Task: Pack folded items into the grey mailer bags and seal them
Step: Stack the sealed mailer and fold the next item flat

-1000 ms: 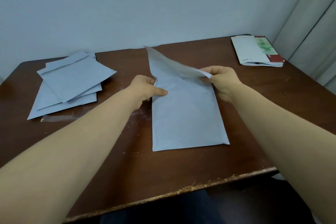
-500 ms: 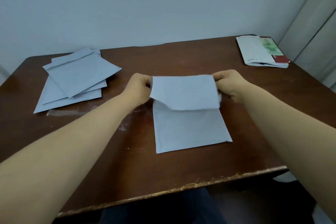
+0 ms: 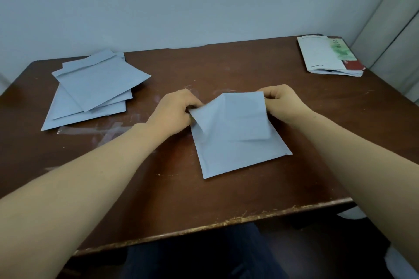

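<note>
A grey mailer bag [image 3: 240,154] lies flat in the middle of the brown table [image 3: 226,68], its top flap folded down over its body. My left hand [image 3: 174,108] pinches the flap's left corner, which is crumpled and lifted. At the flap's upper right corner my right hand [image 3: 283,99] grips the fold. What is inside the bag is hidden.
A stack of several grey mailer bags [image 3: 90,88] lies at the back left. Folded printed papers [image 3: 328,56] sit at the back right corner. Tape residue marks the wood left of the bag. The table's worn front edge [image 3: 226,222] runs close to my lap; a curtain hangs at the right.
The flap stood raised a second ago; both hands have folded it down over the bag. Since half a second ago the left corner has crumpled under my left hand.
</note>
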`<state>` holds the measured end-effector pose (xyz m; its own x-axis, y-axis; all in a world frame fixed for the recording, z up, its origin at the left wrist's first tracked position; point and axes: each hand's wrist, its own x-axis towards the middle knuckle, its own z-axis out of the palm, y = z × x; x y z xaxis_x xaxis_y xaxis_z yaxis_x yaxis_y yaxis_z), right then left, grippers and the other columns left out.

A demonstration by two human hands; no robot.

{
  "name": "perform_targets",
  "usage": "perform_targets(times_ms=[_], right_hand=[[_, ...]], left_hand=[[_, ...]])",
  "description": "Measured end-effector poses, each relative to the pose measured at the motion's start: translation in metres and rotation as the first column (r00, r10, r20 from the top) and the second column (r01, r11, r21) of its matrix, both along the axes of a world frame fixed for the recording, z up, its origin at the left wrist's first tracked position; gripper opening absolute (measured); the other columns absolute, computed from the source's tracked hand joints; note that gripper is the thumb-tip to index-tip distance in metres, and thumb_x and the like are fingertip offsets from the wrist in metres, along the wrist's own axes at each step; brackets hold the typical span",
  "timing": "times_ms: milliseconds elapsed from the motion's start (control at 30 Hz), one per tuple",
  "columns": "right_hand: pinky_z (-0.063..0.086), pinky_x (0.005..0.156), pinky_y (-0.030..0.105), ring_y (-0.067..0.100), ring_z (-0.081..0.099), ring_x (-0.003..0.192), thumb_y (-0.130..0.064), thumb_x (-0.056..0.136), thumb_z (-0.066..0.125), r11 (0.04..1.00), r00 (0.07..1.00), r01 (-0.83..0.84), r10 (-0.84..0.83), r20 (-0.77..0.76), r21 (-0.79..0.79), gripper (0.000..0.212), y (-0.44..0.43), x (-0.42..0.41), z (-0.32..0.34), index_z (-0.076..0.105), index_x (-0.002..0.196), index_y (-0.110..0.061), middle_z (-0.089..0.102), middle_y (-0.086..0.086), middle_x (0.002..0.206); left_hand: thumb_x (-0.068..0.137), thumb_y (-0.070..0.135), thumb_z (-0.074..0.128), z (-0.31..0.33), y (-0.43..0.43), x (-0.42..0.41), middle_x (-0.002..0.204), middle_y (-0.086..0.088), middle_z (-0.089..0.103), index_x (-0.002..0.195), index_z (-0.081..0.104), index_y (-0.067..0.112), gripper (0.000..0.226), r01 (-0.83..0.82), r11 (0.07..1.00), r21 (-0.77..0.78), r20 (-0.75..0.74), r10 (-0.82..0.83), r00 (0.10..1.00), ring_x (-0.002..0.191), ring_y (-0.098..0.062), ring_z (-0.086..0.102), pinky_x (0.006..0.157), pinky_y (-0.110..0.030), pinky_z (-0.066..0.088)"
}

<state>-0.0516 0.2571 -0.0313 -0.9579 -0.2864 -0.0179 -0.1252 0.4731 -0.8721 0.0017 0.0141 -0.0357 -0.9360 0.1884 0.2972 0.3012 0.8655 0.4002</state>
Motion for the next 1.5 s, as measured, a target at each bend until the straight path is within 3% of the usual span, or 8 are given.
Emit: perform_targets(times_ms=[100, 200, 333, 500, 800, 1000, 1167, 1500], right_hand=[[0.049, 0.053, 0.008, -0.004, 0.064, 0.065, -0.011, 0.091, 0.057, 0.999, 0.999, -0.034, 0.034, 0.019, -0.004, 0.018, 0.005, 0.001, 0.002, 0.071, 0.102, -0.014, 0.07, -0.015, 0.075], [0.051, 0.073, 0.007, 0.009, 0.062, 0.1, -0.004, 0.083, 0.066, 0.991, 0.995, -0.094, 0.091, -0.031, -0.091, 0.035, 0.009, 0.003, 0.007, 0.064, 0.115, -0.02, 0.065, 0.0, 0.113], [0.038, 0.089, 0.0, 0.006, 0.048, 0.116, 0.001, 0.077, 0.07, 0.975, 0.939, -0.194, 0.215, -0.267, 0.103, 0.048, 0.013, 0.008, 0.009, 0.061, 0.116, -0.026, 0.051, -0.002, 0.126], [0.044, 0.086, 0.007, -0.007, 0.061, 0.099, -0.002, 0.082, 0.066, 0.97, 0.95, -0.241, 0.229, -0.213, -0.032, 0.023, 0.027, 0.016, 0.007, 0.069, 0.1, -0.016, 0.065, 0.002, 0.111], [0.041, 0.098, 0.012, 0.007, 0.057, 0.108, 0.004, 0.074, 0.072, 0.926, 0.908, -0.321, 0.361, -0.212, 0.2, 0.032, 0.034, 0.031, -0.009, 0.071, 0.097, -0.018, 0.062, -0.002, 0.112], [0.041, 0.099, 0.012, 0.012, 0.056, 0.111, 0.001, 0.076, 0.072, 0.895, 0.872, -0.336, 0.413, -0.264, 0.292, 0.022, 0.036, 0.032, -0.009, 0.075, 0.092, -0.012, 0.059, -0.005, 0.115], [0.043, 0.101, 0.028, 0.014, 0.056, 0.111, 0.005, 0.075, 0.072, 0.889, 0.863, -0.322, 0.417, -0.287, 0.325, 0.023, 0.037, 0.035, -0.009, 0.076, 0.091, -0.012, 0.058, -0.007, 0.115], [0.045, 0.093, 0.025, 0.014, 0.059, 0.107, 0.011, 0.071, 0.072, 0.856, 0.823, -0.31, 0.459, -0.335, 0.413, 0.028, 0.035, 0.041, -0.006, 0.077, 0.087, -0.013, 0.064, -0.001, 0.115]], left_hand=[[0.083, -0.001, 0.062, 0.003, 0.0, 0.001, 0.098, -0.003, 0.068, 0.106, 0.072, 0.015, 0.03, -0.046, 0.997, 0.055, 0.092, 0.041, 0.995, 0.094, -0.02, 0.059, 0.082, -0.027, 0.044], [0.081, -0.005, 0.061, 0.004, -0.001, 0.003, 0.094, -0.009, 0.07, 0.093, 0.075, 0.01, 0.024, -0.014, 1.0, 0.01, 0.069, 0.013, 0.997, 0.09, -0.026, 0.062, 0.079, -0.033, 0.049], [0.079, -0.005, 0.063, 0.003, 0.0, 0.004, 0.094, -0.009, 0.068, 0.097, 0.075, 0.009, 0.026, 0.016, 0.999, -0.049, 0.041, -0.014, 0.999, 0.091, -0.026, 0.062, 0.079, -0.032, 0.048], [0.082, -0.001, 0.062, 0.0, -0.003, 0.003, 0.104, -0.003, 0.064, 0.106, 0.072, 0.015, 0.031, -0.01, 0.996, -0.086, 0.043, 0.014, 0.999, 0.094, -0.017, 0.057, 0.076, -0.017, 0.035], [0.086, 0.001, 0.06, -0.002, -0.005, 0.004, 0.109, -0.009, 0.06, 0.104, 0.07, 0.011, 0.023, 0.024, 0.975, -0.222, 0.006, -0.024, 1.0, 0.1, -0.025, 0.058, 0.077, -0.021, 0.035], [0.091, 0.004, 0.054, -0.005, -0.009, 0.003, 0.112, -0.011, 0.056, 0.127, 0.059, 0.014, 0.037, 0.052, 0.943, -0.329, 0.037, -0.042, 0.998, 0.104, -0.029, 0.052, 0.074, -0.023, 0.031], [0.089, 0.003, 0.056, -0.004, -0.006, 0.003, 0.111, -0.011, 0.057, 0.119, 0.065, 0.011, 0.032, 0.067, 0.933, -0.355, 0.034, -0.059, 0.998, 0.103, -0.028, 0.053, 0.075, -0.023, 0.031], [0.085, -0.005, 0.057, -0.003, -0.002, 0.002, 0.112, -0.011, 0.059, 0.109, 0.069, 0.007, 0.03, 0.039, 0.936, -0.35, 0.019, -0.034, 0.999, 0.102, -0.029, 0.056, 0.078, -0.029, 0.04]])
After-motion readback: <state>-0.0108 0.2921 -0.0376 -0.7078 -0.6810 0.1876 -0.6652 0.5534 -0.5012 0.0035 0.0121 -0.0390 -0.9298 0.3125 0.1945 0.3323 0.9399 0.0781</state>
